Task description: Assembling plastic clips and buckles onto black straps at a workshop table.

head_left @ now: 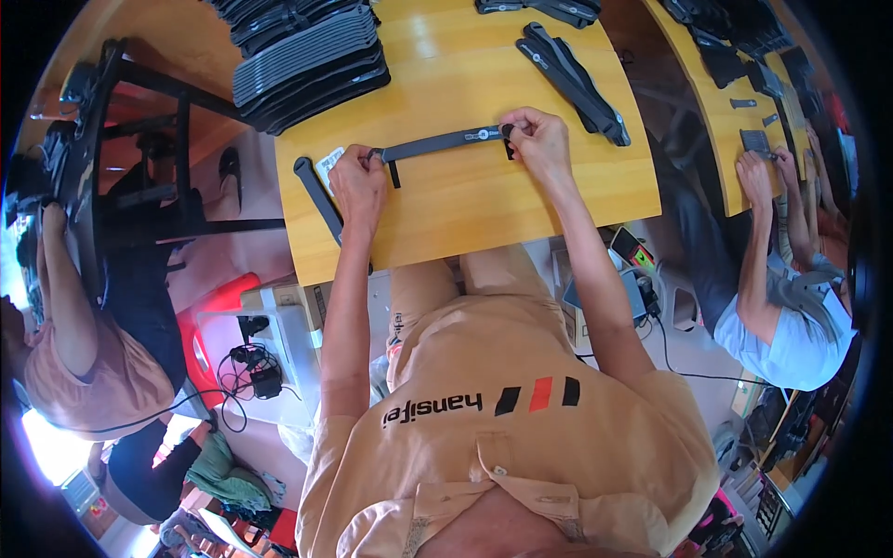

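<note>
A dark grey strap (433, 146) with a small pale printed mark is stretched level above the yellow wooden table (465, 216). My left hand (358, 191) pinches its left end, and my right hand (544, 147) pinches the right end between thumb and fingers. Short black pieces hang down near both ends. Beside my left hand another dark strap (319, 198) lies slanting along the table's left side. A white printed slip (327, 161) is partly covered by that hand. To the right of my right hand rests a bundle of folded dark straps (572, 82).
A tall stack of grey and black straps (312, 70) stands at the table's far left, with more straps (549, 9) at the far edge. Co-workers sit on both sides; one person's hands (758, 177) work at the right table. A black metal frame (186, 139) stands left.
</note>
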The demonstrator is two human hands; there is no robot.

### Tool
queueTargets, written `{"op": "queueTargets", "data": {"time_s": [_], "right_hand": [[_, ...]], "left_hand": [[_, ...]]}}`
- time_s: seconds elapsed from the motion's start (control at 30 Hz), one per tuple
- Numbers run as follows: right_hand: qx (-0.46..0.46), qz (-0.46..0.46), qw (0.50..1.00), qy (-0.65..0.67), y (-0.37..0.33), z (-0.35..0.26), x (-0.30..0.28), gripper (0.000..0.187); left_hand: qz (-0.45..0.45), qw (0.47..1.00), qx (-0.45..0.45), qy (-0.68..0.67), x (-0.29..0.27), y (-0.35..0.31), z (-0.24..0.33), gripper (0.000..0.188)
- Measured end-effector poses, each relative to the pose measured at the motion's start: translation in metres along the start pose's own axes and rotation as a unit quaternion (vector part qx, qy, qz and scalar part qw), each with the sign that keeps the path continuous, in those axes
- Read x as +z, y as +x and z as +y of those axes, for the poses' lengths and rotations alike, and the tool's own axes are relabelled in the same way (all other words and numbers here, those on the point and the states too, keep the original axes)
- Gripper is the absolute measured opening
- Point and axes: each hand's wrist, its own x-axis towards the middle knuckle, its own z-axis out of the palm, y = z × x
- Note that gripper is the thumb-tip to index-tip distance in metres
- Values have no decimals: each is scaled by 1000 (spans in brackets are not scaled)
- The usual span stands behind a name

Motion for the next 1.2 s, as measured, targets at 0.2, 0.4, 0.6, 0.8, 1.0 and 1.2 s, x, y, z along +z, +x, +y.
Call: {"op": "queueTargets", "data": {"time_s": [0.2, 0.4, 0.6, 0.8, 1.0, 1.2], "right_hand": [[-19, 11, 999, -39, 1, 0, 1, 14], [-11, 5, 999, -33, 0, -3, -1, 16], [21, 12, 1000, -14, 4, 4, -4, 12], [-40, 40, 991, -118, 5, 5, -3, 12], [-48, 62, 987, -140, 3, 12, 0, 17], [-34, 68, 986, -151, 7, 10, 2, 11]], "left_hand": [[20, 997, 44, 67, 3, -6, 3, 8], [2, 973, 209, 103, 1, -8, 14, 16], [-50, 961, 234, 141, 0, -15, 10, 18], [-59, 951, 240, 186, -1, -23, 12, 21], [-66, 944, 234, 225, -3, -27, 14, 26], [-59, 940, 239, 236, -5, -31, 13, 27]]}}
